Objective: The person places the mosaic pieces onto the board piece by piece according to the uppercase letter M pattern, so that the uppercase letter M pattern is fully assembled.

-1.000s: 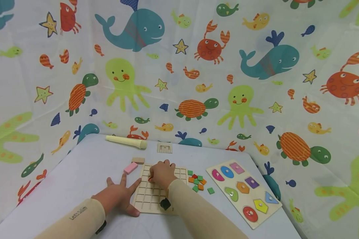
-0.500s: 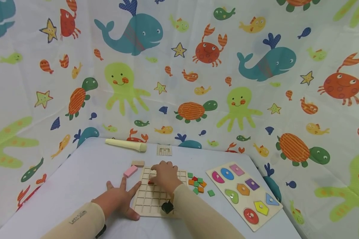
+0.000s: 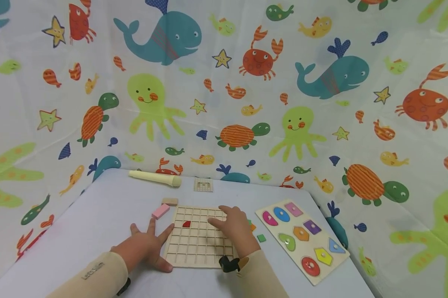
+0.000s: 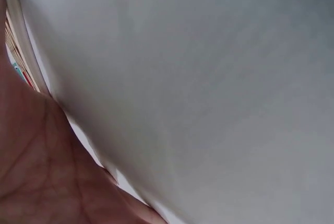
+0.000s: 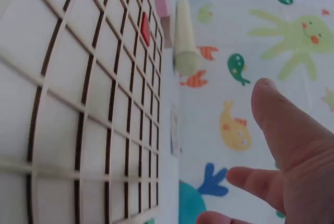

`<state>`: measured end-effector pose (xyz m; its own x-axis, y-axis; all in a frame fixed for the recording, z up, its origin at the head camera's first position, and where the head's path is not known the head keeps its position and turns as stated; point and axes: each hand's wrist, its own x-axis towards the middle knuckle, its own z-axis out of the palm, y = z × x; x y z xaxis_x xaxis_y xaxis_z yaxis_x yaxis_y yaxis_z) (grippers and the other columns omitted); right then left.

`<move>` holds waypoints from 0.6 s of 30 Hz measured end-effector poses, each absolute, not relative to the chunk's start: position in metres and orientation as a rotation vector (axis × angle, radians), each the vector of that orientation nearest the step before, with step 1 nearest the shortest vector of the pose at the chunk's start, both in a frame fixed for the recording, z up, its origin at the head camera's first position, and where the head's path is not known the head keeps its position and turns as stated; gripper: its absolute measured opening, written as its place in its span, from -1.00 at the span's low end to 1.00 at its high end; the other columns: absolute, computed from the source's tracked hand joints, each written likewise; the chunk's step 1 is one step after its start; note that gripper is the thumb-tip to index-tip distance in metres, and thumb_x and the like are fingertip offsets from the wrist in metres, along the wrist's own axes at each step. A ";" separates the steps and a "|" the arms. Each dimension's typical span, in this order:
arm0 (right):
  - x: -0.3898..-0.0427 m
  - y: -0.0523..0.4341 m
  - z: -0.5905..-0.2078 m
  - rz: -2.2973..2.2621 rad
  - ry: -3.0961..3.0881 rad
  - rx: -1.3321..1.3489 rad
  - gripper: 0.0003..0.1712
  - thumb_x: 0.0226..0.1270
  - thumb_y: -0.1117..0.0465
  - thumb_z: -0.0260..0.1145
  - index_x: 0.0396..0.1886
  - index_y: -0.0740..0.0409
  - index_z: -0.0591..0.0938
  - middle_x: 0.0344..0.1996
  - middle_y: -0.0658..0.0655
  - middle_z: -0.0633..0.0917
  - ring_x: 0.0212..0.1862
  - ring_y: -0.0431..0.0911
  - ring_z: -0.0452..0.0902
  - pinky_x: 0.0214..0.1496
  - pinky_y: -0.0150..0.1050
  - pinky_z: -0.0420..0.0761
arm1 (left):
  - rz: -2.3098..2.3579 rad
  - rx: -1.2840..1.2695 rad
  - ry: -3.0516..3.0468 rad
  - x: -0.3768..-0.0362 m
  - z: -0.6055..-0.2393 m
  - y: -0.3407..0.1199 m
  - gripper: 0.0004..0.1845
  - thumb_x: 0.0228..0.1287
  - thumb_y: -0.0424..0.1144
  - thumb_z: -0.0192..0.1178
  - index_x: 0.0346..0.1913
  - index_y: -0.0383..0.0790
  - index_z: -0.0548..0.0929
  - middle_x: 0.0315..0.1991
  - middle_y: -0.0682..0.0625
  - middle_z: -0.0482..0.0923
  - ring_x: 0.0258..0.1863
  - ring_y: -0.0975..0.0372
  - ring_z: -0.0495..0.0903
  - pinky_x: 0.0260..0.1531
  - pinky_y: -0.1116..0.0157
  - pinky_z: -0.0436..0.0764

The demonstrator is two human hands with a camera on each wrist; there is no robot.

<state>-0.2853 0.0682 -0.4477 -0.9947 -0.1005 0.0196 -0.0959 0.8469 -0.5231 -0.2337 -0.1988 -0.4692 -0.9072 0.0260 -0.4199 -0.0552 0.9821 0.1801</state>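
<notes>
A wooden grid board (image 3: 194, 248) lies on the white table, with one red tile (image 3: 186, 224) in a square of its upper left part. My left hand (image 3: 145, 247) is spread flat beside the board, fingertips and thumb at its left edge. In the left wrist view the palm (image 4: 47, 166) shows close to the white cloth. Over the right part of the board hovers my right hand (image 3: 236, 227), fingers apart, nothing between them. The right wrist view shows the red tile (image 5: 145, 28) on the grid, away from those fingers. Green and orange tiles (image 3: 261, 238) lie right of the board, partly hidden by the right hand.
A shape puzzle board (image 3: 302, 244) with knobbed pieces lies at the right. Behind the grid are a pink block (image 3: 161, 211), a wooden block (image 3: 170, 202), a cream microphone-shaped stick (image 3: 154, 178) and a small wooden piece (image 3: 203, 185). A sea-animal curtain (image 3: 224, 103) stands behind the table.
My right hand has let go of the red tile, which stays on the grid, and has moved right toward the loose tiles. The left hand keeps its place at the board's edge.
</notes>
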 end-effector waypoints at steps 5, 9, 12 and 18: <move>-0.280 0.090 -0.451 -0.753 3.079 -0.082 -0.19 0.26 -0.38 0.50 0.43 -0.17 0.62 0.32 0.31 0.64 0.29 0.28 0.56 0.21 0.41 0.60 | 0.256 -0.033 2.696 -0.233 -0.471 -0.200 0.55 -0.49 0.70 0.49 0.71 0.30 0.05 0.69 -0.49 -0.31 0.41 -0.85 -0.29 -0.14 -0.83 0.16; -0.281 0.105 -0.457 -0.692 3.093 -0.001 -0.23 0.23 -0.35 0.51 0.39 -0.21 0.66 0.25 0.27 0.68 0.21 0.22 0.59 0.12 0.31 0.66 | 0.246 -0.030 2.696 -0.234 -0.472 -0.200 0.56 -0.49 0.71 0.49 0.71 0.30 0.04 0.69 -0.50 -0.31 0.40 -0.85 -0.29 -0.14 -0.82 0.16; -0.285 0.117 -0.464 -0.665 3.101 0.069 -0.30 0.21 -0.33 0.54 0.32 -0.23 0.72 0.18 0.23 0.72 0.13 0.15 0.61 0.01 0.18 0.69 | 0.245 -0.031 2.689 -0.235 -0.472 -0.199 0.56 -0.50 0.71 0.48 0.71 0.30 0.04 0.69 -0.50 -0.31 0.41 -0.85 -0.29 -0.13 -0.82 0.16; -0.291 0.135 -0.472 -0.645 3.104 0.233 -0.45 0.16 -0.25 0.62 0.17 -0.32 0.81 0.02 0.13 0.79 0.04 0.11 0.62 0.07 0.26 0.58 | 0.260 -0.037 2.677 -0.237 -0.471 -0.199 0.56 -0.50 0.70 0.50 0.71 0.30 0.04 0.69 -0.49 -0.31 0.41 -0.84 -0.30 -0.12 -0.83 0.15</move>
<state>-0.2905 0.1349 -0.4715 -0.9886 0.1504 0.0069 0.1352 0.9071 -0.3987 -0.2368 -0.1993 -0.4712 -0.8992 0.0162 -0.4373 -0.0684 0.9818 0.1770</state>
